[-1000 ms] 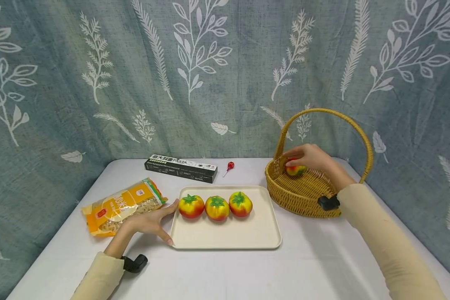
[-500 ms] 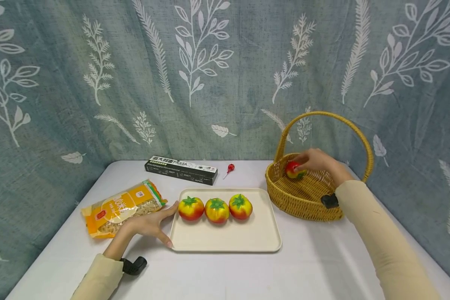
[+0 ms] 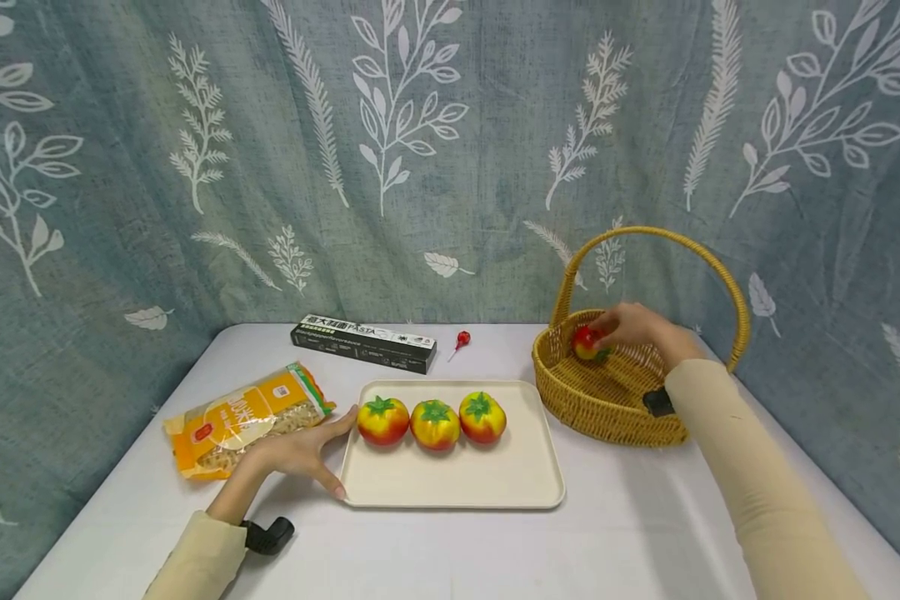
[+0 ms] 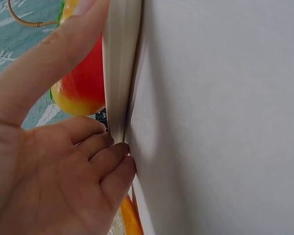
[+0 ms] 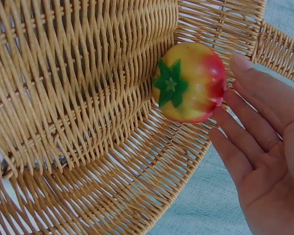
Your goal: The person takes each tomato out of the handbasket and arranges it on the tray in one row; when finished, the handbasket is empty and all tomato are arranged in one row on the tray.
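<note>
My left hand [image 3: 300, 454] is at the left edge of a cream rectangular tray [image 3: 457, 487], thumb and fingers spread wide and touching its rim. Three red-and-yellow tomatoes with green leafy tops stand in a row on the tray: a left tomato [image 3: 382, 420], a middle tomato [image 3: 435, 426] and a right tomato [image 3: 482, 417]. Inside a wicker basket [image 3: 607, 422] lies another tomato [image 5: 188, 83], against the woven wall. My right hand [image 3: 633, 329] reaches in under the handle. In the right wrist view its straight, loose fingers [image 5: 242, 125] are right beside that tomato's red side.
An orange-and-clear bag of pasta [image 3: 251, 419] lies left of the tray. Behind it are a black pasta box [image 3: 363, 343] and a red lollipop [image 3: 462, 340]. The basket's tall arched handle [image 3: 645, 231] rises over my right hand. A patterned curtain [image 3: 450, 167] hangs behind the table.
My right hand has loosened from the tomato in the basket and drawn slightly right, so more of the tomato shows. My left hand keeps its place at the tray.
</note>
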`<state>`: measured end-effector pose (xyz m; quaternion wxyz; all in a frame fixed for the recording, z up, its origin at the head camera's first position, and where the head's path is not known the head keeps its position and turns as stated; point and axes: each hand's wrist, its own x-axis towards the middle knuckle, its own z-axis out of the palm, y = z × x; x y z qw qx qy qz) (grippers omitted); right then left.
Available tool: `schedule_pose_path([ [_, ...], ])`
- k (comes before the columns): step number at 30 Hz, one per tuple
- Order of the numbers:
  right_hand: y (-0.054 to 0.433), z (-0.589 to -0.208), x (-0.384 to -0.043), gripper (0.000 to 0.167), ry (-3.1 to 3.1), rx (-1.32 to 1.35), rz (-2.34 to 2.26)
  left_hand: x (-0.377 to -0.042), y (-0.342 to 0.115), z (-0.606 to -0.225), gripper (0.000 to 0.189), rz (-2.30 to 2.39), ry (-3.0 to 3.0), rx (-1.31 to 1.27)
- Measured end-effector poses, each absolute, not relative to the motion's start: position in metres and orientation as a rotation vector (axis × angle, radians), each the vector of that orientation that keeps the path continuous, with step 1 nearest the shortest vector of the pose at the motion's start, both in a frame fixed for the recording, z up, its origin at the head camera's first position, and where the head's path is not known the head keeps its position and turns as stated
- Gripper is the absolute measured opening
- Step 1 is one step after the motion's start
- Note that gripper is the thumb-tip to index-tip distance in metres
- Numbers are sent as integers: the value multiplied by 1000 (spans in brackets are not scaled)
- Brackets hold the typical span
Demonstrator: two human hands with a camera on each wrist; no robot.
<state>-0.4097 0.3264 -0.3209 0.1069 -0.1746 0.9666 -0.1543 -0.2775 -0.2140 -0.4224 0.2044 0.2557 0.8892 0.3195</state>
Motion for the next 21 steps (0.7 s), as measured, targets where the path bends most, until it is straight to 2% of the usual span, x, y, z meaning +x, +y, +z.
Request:
schedule_pose_path([
  [21, 335, -326, -420, 54, 2848, -482, -434, -277, -214, -424, 122, 903, 2485, 722],
])
